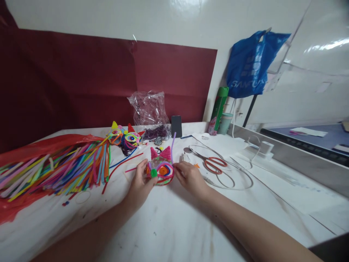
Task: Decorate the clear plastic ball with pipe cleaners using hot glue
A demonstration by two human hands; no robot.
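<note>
Upright over the table's middle is a pipe-cleaner cat face (pixel 165 170) with pink pointed ears, a green nose and an orange eye ringed in several colours. My left hand (pixel 140 185) grips its left side, thumb across the front near the nose. At its right edge, my right hand (pixel 192 178) pinches a purple pipe cleaner (pixel 173 147), whose free end sticks up beside the right ear. The fingertips hide where that pipe cleaner meets the face. Two similar colourful cat faces (pixel 131 139) lie farther back on the left.
Many loose pipe cleaners (pixel 81 167) spread over red plastic (pixel 61 140) at left. Orange-handled scissors (pixel 215 165) lie among a white cable's loops (pixel 245 186) at right. Behind stand a phone (pixel 176 125), a clear plastic bag (pixel 149 109), a green spray can (pixel 219 109) and a cup (pixel 225 123).
</note>
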